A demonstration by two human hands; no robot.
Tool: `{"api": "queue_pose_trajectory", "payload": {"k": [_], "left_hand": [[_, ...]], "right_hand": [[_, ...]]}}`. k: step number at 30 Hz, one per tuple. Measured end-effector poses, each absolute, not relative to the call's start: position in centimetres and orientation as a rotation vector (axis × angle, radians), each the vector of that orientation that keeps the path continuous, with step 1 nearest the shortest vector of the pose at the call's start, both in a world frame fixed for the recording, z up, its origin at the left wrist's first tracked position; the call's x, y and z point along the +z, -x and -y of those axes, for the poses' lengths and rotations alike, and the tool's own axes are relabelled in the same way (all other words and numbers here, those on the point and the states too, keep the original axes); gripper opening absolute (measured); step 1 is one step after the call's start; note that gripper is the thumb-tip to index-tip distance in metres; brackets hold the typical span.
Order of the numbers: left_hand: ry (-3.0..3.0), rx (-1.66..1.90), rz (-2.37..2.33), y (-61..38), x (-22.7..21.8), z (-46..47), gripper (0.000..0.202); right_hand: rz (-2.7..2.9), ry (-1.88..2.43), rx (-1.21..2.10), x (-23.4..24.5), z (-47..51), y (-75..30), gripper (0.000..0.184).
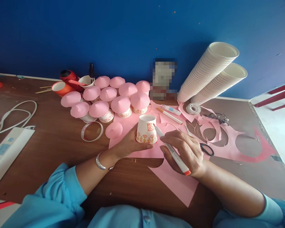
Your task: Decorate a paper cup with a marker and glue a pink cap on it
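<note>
— What are the hands doing?
— The left hand [127, 144] is curled around a paper cup [143, 128], its thumb stretched along the wide rim at the bottom and its other fingers mostly hidden behind. The right hand [186, 148] is closed in a writing grip on a white marker [178, 158] with an orange-red end.
— Do the two hands touch?
— No, they sit a little apart, one on either side of the cup.
— Where exactly is the cup?
— In front of the person, upside down with its narrow base up, above a pink sheet [154, 154] on the brown surface [61, 152].
— And the marker's tip?
— Right at the edge of a small crisscrossed square drawn on the cup; I can't tell whether it is touching.
— What else is drawn there?
— A band of orange-red flowers with yellowish stems and leaves, circling the lower part. The rest is smooth and white.
— What stands behind it?
— A cluster of decorated cups, topped with shallow cones [120, 104] of matte pink paper, each with a visible seam or point.
— And to the right?
— Two tall leaning stacks of plain white cups [209, 72], ridged by their rims, a clear, round tape roll [193, 108], black-handled scissors [206, 149], and pink scraps [247, 152] with curved holes cut out.
</note>
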State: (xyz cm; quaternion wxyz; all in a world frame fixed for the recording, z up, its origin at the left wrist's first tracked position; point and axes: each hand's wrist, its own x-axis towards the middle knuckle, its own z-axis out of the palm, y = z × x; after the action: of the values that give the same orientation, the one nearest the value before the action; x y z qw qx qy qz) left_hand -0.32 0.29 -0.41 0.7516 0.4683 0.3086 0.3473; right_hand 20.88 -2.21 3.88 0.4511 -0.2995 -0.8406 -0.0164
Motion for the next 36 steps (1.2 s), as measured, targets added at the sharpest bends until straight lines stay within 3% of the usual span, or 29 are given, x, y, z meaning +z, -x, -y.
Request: {"api": "queue_pose_trajectory", "payload": {"k": [11,36], "left_hand": [[-1.041,0.753,-0.668,0.49,-0.72,-0.33,0.062],[-1.042,0.804,-0.640,0.59,-1.34,-0.37,0.063]], "right_hand": [[2.097,0.742,-0.051,3.87,2.16,-20.75,0.019],[2.120,0.694,0.038,3.16,2.68,-20.49,0.028]]}}
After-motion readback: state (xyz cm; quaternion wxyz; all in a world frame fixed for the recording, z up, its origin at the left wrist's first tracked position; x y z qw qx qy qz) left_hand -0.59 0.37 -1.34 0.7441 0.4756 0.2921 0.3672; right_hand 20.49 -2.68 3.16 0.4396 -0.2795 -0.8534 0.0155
